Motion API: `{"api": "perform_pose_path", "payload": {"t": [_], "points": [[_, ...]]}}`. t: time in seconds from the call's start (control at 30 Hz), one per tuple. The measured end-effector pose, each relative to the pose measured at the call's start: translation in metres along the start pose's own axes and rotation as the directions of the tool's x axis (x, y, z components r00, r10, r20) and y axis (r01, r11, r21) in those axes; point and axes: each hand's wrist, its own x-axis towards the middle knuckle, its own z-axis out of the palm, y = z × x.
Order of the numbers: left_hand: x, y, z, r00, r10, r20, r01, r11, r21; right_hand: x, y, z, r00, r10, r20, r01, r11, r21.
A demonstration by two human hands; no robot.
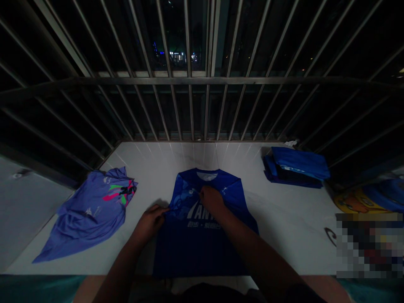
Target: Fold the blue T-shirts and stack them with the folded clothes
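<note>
A dark blue sleeveless sports shirt point(195, 248) lies spread out in front of me, with its neckline away from me and white lettering across the chest. My left hand point(154, 219) is at the shirt's left armhole edge, its fingers pinched together on the fabric. On the upper chest, just below the neckline, my right hand point(213, 201) is closed, with the fingertips bunched against the cloth. My right forearm covers part of the lettering and the shirt's right side.
A purple shirt point(94, 210) with a pink and green print lies loosely at the left of the white surface point(284, 235). Folded blue clothes point(299, 164) are stacked at the back right, near a yellow and blue item point(360, 200). Metal bars point(202, 81) rise behind.
</note>
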Motion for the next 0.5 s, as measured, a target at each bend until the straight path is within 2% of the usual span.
{"api": "perform_pose_path", "payload": {"t": [0.13, 0.3, 0.4, 0.5], "points": [[0.006, 0.005, 0.002, 0.998, 0.046, -0.048, -0.044, 0.998, 0.043, -0.004, 0.000, 0.002, 1.000, 0.007, -0.011, -0.007, 1.000, -0.016], [0.039, 0.027, 0.017, 0.990, 0.063, -0.122, -0.047, 0.990, 0.130, -0.012, 0.000, -0.001, 0.999, 0.006, -0.046, -0.007, 1.000, -0.022], [0.060, 0.035, 0.034, 0.991, 0.083, -0.105, -0.062, 0.979, 0.192, -0.024, 0.012, -0.009, 0.997, 0.024, -0.076, -0.027, 0.999, -0.027], [0.070, 0.031, 0.053, 0.997, 0.047, -0.054, -0.030, 0.958, 0.284, -0.041, 0.036, -0.017, 0.991, 0.057, -0.122, -0.064, 0.996, -0.059]]}}
